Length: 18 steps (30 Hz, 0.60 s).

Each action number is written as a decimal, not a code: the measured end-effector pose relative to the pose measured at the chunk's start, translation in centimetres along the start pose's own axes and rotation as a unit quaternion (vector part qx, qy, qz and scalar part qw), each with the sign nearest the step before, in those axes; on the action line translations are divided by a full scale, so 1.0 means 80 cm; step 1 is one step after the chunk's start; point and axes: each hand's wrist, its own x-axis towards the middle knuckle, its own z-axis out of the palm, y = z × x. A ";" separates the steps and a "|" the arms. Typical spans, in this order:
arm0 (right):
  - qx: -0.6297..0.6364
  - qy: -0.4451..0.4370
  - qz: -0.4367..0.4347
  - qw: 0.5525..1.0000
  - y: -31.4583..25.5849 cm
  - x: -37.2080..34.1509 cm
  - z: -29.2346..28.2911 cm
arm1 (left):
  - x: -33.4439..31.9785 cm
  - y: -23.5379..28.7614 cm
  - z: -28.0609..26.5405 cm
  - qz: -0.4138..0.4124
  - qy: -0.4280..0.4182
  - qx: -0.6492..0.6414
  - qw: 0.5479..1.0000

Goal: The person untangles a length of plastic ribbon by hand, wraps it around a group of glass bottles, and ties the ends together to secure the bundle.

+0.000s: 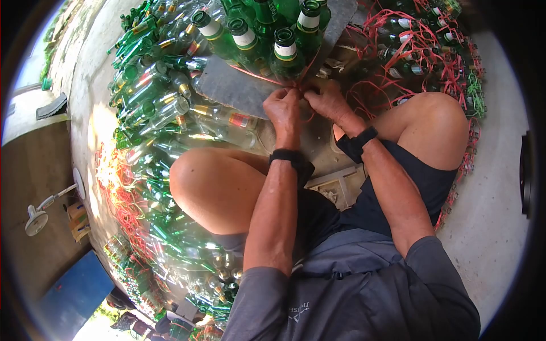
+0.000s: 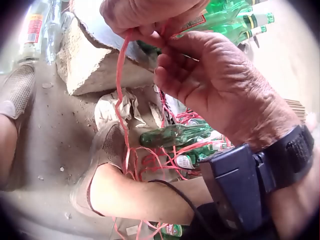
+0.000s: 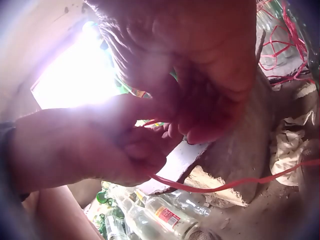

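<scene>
Green bottles with white neck labels (image 1: 285,52) stand bunched upright, with a red strap (image 1: 250,74) around them. At the near side of the bunch, my left hand (image 1: 282,111) pinches the strap between thumb and fingers. Close beside it, my right hand (image 1: 331,102) pinches at the same place, fingertips almost meeting. The left wrist view has my left hand (image 2: 152,14) at the top and a loose strap end (image 2: 120,82) hanging below it. In the right wrist view my right hand (image 3: 190,65) partly hides the strap between the hands.
Loose clear and green bottles (image 1: 165,108) pile up on the left. Bottles tangled with red straps (image 1: 406,54) lie on the right. A grey slab (image 1: 233,91) lies beneath the bunch, on a pale rough block (image 2: 82,60). Bent knees flank the forearms.
</scene>
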 end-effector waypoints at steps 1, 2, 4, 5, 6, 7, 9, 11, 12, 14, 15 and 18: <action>0.067 -0.015 0.064 0.996 -0.002 0.000 -0.003 | 0.001 0.000 -0.001 -0.030 -0.011 -0.022 0.999; 0.134 -0.030 0.127 0.982 -0.004 0.000 -0.004 | 0.001 0.000 -0.002 -0.031 -0.011 -0.022 0.999; 0.186 -0.046 0.159 0.969 0.003 -0.001 -0.003 | 0.001 0.002 -0.003 -0.060 -0.024 -0.059 0.996; 0.238 -0.062 0.189 0.951 0.008 -0.002 -0.003 | 0.001 0.004 -0.004 -0.060 -0.025 -0.059 0.996; 0.238 -0.062 0.190 0.950 0.012 -0.003 -0.004 | 0.002 0.006 -0.006 -0.074 -0.031 -0.063 0.995; 0.288 -0.072 0.226 0.928 0.012 -0.002 -0.007 | 0.003 0.007 -0.007 -0.087 -0.038 -0.066 0.993; 0.336 -0.081 0.261 0.901 0.012 -0.001 -0.007 | 0.003 0.008 -0.007 -0.099 -0.036 -0.079 0.991; 0.379 -0.091 0.310 0.867 0.013 0.001 -0.007 | 0.005 0.009 -0.007 -0.111 -0.034 -0.091 0.989; 0.379 -0.091 0.310 0.867 0.014 0.002 -0.007 | 0.008 0.009 -0.007 -0.130 -0.037 -0.083 0.987; 0.410 -0.106 0.325 0.845 0.017 0.003 -0.007 | 0.012 0.009 -0.009 -0.150 -0.040 -0.075 0.985; 0.411 -0.106 0.325 0.845 0.019 0.005 -0.005 | 0.014 0.008 -0.010 -0.162 -0.050 -0.084 0.982; 0.446 -0.122 0.347 0.816 0.032 0.010 -0.002 | 0.017 0.008 -0.012 -0.179 -0.065 -0.094 0.977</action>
